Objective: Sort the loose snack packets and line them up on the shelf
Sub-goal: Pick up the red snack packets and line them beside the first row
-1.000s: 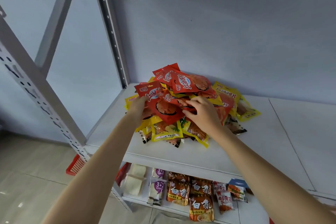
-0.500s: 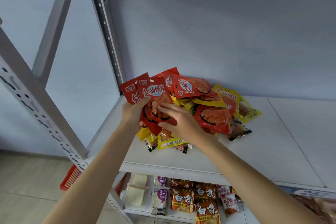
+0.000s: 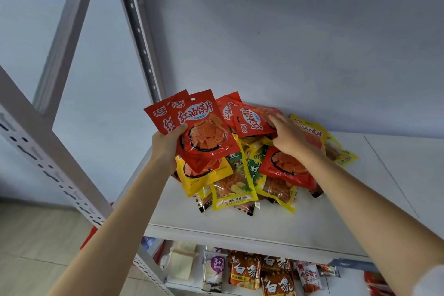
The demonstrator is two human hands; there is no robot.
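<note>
Grip first: the left hand, a little left of centre frame, is pinching two red packets fanned one behind the other, thumb across the front and the fingers hidden behind, and it holds them up off the pile with their printed faces toward us. Over to the right of centre the right hand is down on the heap with its fingers laid fairly flat over another red packet lying sideways at the top; whether that grip has closed on it I cannot tell from here, the fingers look more spread than curled. The heap of loose packets sits mid-frame on the white shelf, toward its left end and close to the back wall, a jumble of red, yellow and green-and-yellow bags overlapping every which way. So this reads as the sorting step: reds are being gathered into one hand, and nothing is lined up yet. The next move, I'd say, calls for the right hand to get a proper hold on that sideways red one, turn it upright to match, and slide it in with the pair without dragging the yellow bags beneath it along. Plenty of bare shelf at right of frame for a row. Bottom of frame, a lower shelf holds noodle packs.
</note>
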